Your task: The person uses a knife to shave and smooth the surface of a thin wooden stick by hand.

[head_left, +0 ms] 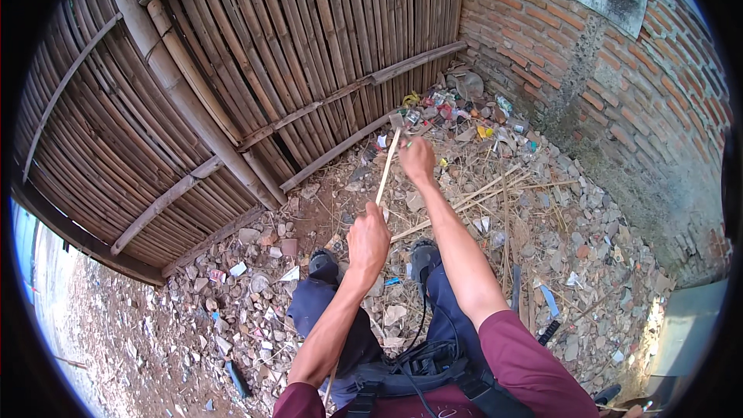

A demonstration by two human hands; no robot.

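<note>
A long pale strip (389, 164), which looks like split bamboo, slants up and away in front of me. My left hand (368, 241) is closed around its lower part. A thin pale length (330, 388) shows again below my left forearm, perhaps the same strip. Close to the strip's far end, my right hand (419, 161) is curled shut on the right side. What it grips is too small and blurred to name. A small greyish flat piece (397, 121) shows at the strip's tip; I cannot tell whether it is joined to it.
A bamboo fence (309, 46) stands at the left and ahead, a brick wall (534, 31) at the right. Rubbish (445, 104) is heaped in their corner. Several thin sticks (487, 193) lie on stony ground. A black handle (549, 333) lies to my right.
</note>
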